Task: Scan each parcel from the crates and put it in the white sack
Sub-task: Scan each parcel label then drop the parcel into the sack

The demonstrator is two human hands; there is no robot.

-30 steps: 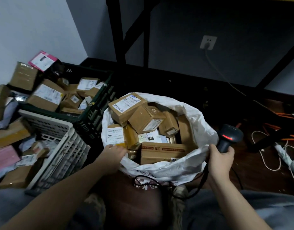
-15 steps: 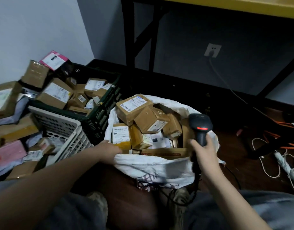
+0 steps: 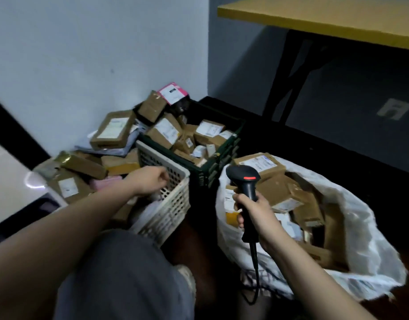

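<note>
The white sack [image 3: 369, 245] stands at the right, filled with several brown cardboard parcels [image 3: 261, 163]. My right hand [image 3: 256, 211] grips a black barcode scanner [image 3: 244, 179] by its handle, held in front of the sack's left edge; its cable hangs down. My left hand [image 3: 150, 180] reaches over the white crate [image 3: 173, 204], fingers loosely curled, nothing visibly in it. A dark green crate [image 3: 212, 167] behind it holds several labelled brown parcels [image 3: 165, 131]. More parcels [image 3: 113, 129] are heaped to the left.
A yellow-topped table [image 3: 325, 19] with black legs stands at the back right. A wall socket [image 3: 394, 109] sits on the dark wall. My knee in grey trousers [image 3: 120, 273] fills the lower middle. A pale wall runs behind the crates.
My left hand has left the sack's rim and swung left over the white crate. My right hand lifted the scanner off the sack's edge. The view turned left.
</note>
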